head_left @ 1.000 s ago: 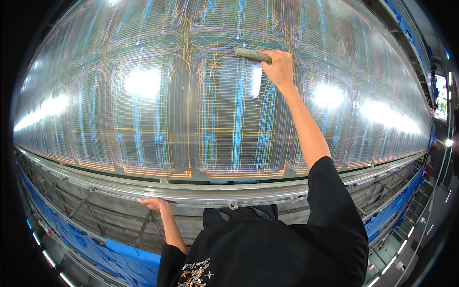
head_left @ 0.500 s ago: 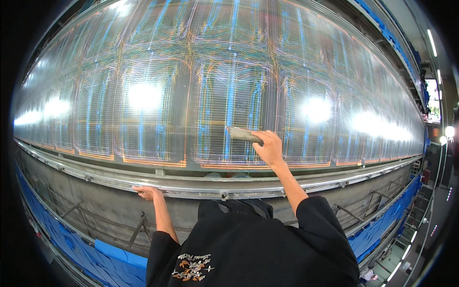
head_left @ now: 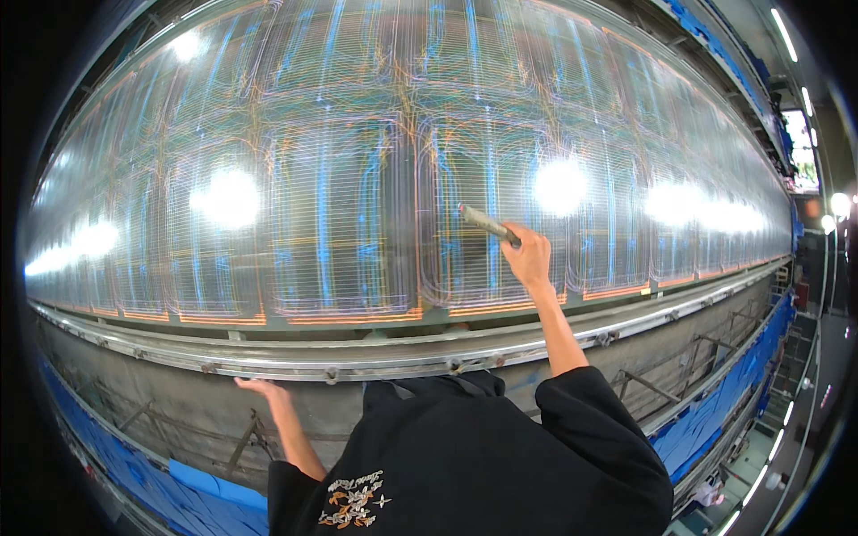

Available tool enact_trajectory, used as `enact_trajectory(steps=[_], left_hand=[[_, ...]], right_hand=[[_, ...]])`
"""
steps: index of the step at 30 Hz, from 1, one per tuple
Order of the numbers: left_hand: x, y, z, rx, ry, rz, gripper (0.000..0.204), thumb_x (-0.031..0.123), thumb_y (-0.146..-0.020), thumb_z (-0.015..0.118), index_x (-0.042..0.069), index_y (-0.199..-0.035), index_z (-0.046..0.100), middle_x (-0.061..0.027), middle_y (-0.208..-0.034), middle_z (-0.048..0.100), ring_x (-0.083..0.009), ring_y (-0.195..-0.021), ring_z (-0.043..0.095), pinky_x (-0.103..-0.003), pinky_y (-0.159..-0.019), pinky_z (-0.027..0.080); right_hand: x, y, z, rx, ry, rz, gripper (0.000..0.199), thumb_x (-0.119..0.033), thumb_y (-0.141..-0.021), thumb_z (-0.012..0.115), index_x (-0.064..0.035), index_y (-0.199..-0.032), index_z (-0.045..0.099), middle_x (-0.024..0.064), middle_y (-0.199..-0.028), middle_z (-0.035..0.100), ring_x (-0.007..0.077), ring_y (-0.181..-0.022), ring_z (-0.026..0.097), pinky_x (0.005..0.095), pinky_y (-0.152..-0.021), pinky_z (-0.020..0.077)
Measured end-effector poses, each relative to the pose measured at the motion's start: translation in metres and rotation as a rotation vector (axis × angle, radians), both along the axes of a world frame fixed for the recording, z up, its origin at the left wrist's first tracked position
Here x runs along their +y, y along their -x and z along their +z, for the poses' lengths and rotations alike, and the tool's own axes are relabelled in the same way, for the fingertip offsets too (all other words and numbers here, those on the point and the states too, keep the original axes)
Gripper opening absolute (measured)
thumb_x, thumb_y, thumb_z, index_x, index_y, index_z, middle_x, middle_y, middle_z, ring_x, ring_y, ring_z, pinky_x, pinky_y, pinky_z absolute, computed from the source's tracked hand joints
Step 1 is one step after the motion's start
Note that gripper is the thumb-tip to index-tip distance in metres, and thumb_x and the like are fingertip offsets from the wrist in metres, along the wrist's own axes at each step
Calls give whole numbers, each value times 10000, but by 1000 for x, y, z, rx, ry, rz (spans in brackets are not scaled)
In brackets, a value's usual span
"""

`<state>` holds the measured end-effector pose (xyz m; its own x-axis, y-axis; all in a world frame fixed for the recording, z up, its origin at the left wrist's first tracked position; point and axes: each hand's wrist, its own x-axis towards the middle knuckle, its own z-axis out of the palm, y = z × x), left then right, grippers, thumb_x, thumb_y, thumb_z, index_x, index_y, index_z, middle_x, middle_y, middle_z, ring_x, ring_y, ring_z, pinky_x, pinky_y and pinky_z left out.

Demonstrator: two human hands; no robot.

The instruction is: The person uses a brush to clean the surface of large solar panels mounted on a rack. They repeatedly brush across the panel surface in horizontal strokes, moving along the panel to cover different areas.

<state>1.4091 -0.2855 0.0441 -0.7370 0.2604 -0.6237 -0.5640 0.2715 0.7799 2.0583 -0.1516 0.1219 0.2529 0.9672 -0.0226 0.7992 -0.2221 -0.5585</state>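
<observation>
My right hand (head_left: 529, 255) is closed round one end of a flat, grey-beige bar-shaped tool (head_left: 485, 220) with a small reddish mark at its far tip. The tool points up and to the left over a long, shiny printed panel (head_left: 454, 268) covered in fine horizontal lines and coloured curves. Whether its tip touches the panel, I cannot tell. My left hand (head_left: 262, 387) is near the lower edge of the metal rail (head_left: 295, 364), fingers stretched to the left and nothing seen in them.
The rail runs along the panel's near side, with small clamp-like fittings (head_left: 332, 376) on it. Blue sheets (head_left: 214, 484) and a metal frame (head_left: 246, 438) lie below. Bright lamp reflections (head_left: 560, 186) cover parts of the panel. A screen (head_left: 802, 152) glows at the far right.
The panel's pattern has shifted rightward in view. My right hand has turned the tool more steeply upward and moved slightly up and right. My left hand has come down off the rail.
</observation>
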Motion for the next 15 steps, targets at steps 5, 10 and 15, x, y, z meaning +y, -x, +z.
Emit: enact_trajectory(steps=[5, 10, 15], left_hand=[[-22, -213, 4, 94, 146, 184, 1052, 818, -984, 276, 65, -1716, 210, -204, -1783, 170, -427, -1603, 262, -609, -1290, 260], [-14, -243, -13, 125, 513, 362, 1263, 940, -921, 280, -81, -1663, 232, -358, -1729, 145, -503, -1588, 266, -616, -1270, 346], [0, -257, -6, 134, 669, 394, 1309, 922, -941, 277, -261, -1488, 403, -424, -1597, 376, -540, -1484, 436, -601, -1203, 459]], right_hand=[[127, -49, -21, -20, -129, 251, 372, -89, -853, 727, -91, -1218, 802, 139, -1208, 794, 342, -1011, 768, 423, -905, 607], [230, -80, -43, -75, -267, 361, 349, -85, -850, 699, -94, -1186, 789, 160, -1154, 793, 369, -1013, 747, 475, -905, 590], [175, -69, -85, -92, -333, 431, 447, -35, -774, 779, -79, -1219, 757, 188, -1205, 774, 378, -1038, 741, 491, -937, 591]])
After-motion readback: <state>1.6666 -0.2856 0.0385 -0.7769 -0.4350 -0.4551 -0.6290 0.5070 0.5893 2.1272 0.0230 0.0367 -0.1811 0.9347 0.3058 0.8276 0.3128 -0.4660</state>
